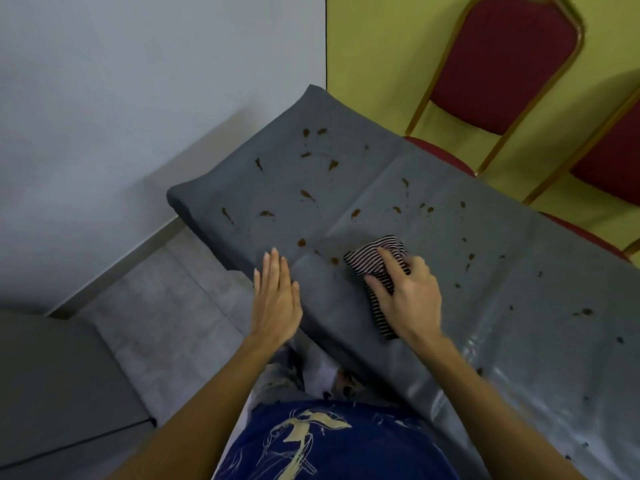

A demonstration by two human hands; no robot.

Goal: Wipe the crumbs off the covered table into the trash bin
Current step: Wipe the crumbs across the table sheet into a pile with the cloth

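A grey plastic cover (450, 306) lies over the table, dotted with several brown crumbs (266, 214) across its far and right parts. My right hand (408, 299) presses a black-and-white striped cloth (370, 263) flat on the cover near the front edge. My left hand (275, 299) is held flat with fingers together at the table's near edge, left of the cloth, holding nothing. One crumb (334, 260) lies between the two hands. No trash bin is clearly visible.
Two red padded chairs with gold frames (502, 64) stand behind the table against a yellow wall. A grey box-like surface (52, 375) sits low at the left on the tiled floor (173, 323). A white wall runs along the left.
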